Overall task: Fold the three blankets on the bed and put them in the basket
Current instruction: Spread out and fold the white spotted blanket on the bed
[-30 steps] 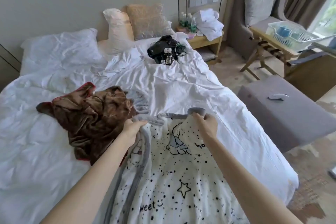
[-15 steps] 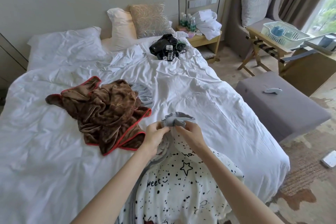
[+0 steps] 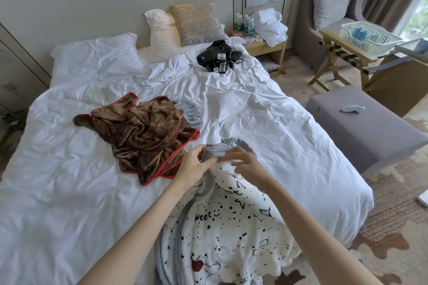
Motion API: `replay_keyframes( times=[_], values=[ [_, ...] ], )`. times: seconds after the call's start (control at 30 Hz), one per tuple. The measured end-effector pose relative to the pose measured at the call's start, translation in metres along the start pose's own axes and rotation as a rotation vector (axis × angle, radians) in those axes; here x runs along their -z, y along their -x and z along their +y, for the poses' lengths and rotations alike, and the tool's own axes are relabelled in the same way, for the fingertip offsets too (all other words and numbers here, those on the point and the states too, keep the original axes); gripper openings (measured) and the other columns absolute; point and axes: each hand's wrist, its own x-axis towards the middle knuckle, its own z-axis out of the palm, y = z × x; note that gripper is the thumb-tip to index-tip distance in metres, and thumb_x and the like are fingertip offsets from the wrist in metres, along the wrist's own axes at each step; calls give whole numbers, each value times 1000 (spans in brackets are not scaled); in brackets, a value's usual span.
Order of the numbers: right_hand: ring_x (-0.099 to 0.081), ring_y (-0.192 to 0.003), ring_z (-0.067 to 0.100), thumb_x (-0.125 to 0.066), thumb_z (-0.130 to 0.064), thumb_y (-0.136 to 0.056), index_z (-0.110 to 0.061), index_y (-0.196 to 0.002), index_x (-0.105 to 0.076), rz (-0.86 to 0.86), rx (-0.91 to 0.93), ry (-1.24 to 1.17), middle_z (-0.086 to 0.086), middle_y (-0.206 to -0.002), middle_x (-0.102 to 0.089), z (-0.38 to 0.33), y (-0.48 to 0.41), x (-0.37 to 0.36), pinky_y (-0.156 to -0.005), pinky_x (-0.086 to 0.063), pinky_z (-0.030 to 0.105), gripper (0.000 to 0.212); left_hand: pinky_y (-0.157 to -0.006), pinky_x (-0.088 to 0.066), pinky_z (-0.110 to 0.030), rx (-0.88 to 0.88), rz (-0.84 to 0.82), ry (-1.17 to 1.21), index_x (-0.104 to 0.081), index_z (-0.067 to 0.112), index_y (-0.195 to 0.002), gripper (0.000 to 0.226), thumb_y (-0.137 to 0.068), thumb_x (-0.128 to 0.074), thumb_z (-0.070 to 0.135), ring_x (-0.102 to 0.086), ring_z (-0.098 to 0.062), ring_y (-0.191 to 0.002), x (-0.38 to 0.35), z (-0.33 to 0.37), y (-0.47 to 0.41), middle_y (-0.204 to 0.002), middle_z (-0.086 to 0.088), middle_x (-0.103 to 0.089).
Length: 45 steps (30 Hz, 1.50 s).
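Note:
A white blanket with black stars and a grey edge (image 3: 222, 227) hangs down from my hands over the near edge of the bed (image 3: 69, 192). My left hand (image 3: 192, 166) pinches its bunched grey corners. My right hand (image 3: 245, 164) meets it there, fingers loosely on the same corners. A crumpled brown blanket with red trim (image 3: 148, 134) lies on the bed to the left. A light grey blanket (image 3: 188, 112) peeks out from behind it. A pale green basket (image 3: 370, 38) sits on a wooden rack at far right.
Black devices with cables (image 3: 218, 58) lie near the pillows (image 3: 194, 24). A grey ottoman (image 3: 361, 127) with a small white object stands right of the bed. A nightstand (image 3: 259, 46) holds bottles and a white towel. An armchair (image 3: 328, 7) is in the corner.
My hands came together, bringing the two grey corners of the starry blanket into one bunch. The blanket now hangs folded lengthwise, and the view shifted back from the bed.

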Motion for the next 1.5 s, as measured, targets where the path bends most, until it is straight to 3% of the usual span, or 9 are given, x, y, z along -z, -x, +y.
replay_keyframes(
  times=[0.23,0.43,0.53,0.67,0.83,1.0,1.23,1.37,1.5],
  values=[
    [-57,-105,21,-55,-8,-91,-10,-109,-61,378,-155,290,7,-120,-56,46,-14,13,-85,-46,32,19,-94,-50,-28,18,-19,89,-71,8,-112,26,-88,-65,-2,-67,-19,-107,37,-1,22,-108,-7,-74],
    [-50,-117,30,-69,-21,-85,-6,-146,-23,155,-602,183,17,-139,-40,85,-20,10,-78,-47,31,78,-89,-53,-32,72,-36,256,-71,8,-110,26,-87,-61,2,-67,-22,-103,73,1,47,-109,-14,-72],
    [-55,-92,23,-60,-12,-88,-7,-132,-40,101,-610,66,11,-113,-51,94,-19,-10,-63,-51,29,48,-63,-52,-18,79,-5,272,-74,19,-102,25,-88,-59,4,-70,-9,-81,88,2,57,-90,1,-75],
    [-51,-66,16,-53,-7,-88,-2,-96,-63,139,-534,-54,8,-79,-58,85,-17,-19,-56,-42,24,14,-70,-54,-28,84,64,306,-75,23,-102,26,-81,-63,14,-69,-22,-94,115,4,73,-103,-5,-74],
    [-63,-90,25,-45,2,-93,5,-100,-61,-26,-455,-516,17,-100,-64,38,-2,6,-85,-54,32,18,-57,-58,-29,61,115,309,-76,26,-98,27,-76,-65,16,-70,-21,-85,145,12,108,-96,-5,-74],
    [-55,-116,32,-60,-20,-92,4,-130,-53,-151,-346,-580,21,-124,-58,-25,33,21,-110,-39,44,46,-77,-50,-36,27,159,321,-76,25,-99,29,-75,-65,15,-67,-21,-95,156,23,148,-102,-6,-73],
    [-62,-88,23,-43,-7,-95,-4,-117,-55,4,-306,-551,12,-101,-63,-63,82,32,-85,-51,36,26,-93,-48,-48,-18,236,273,-73,27,-101,30,-74,-65,16,-65,-29,-109,159,35,195,-109,-6,-73],
    [-57,-107,29,-37,5,-94,7,-127,-47,-122,-344,-537,20,-117,-58,-67,108,47,-102,-45,39,34,-92,-51,-41,-46,292,193,-68,21,-105,26,-81,-67,11,-65,-25,-109,154,38,212,-104,-1,-73],
    [-61,-93,22,-36,11,-95,14,-123,-48,-262,-448,-262,16,-107,-60,-69,140,52,-83,-56,27,31,-103,-47,-45,-51,349,106,-64,13,-109,23,-91,-61,-2,-63,-23,-111,137,33,226,-112,-8,-68]
  ],
)
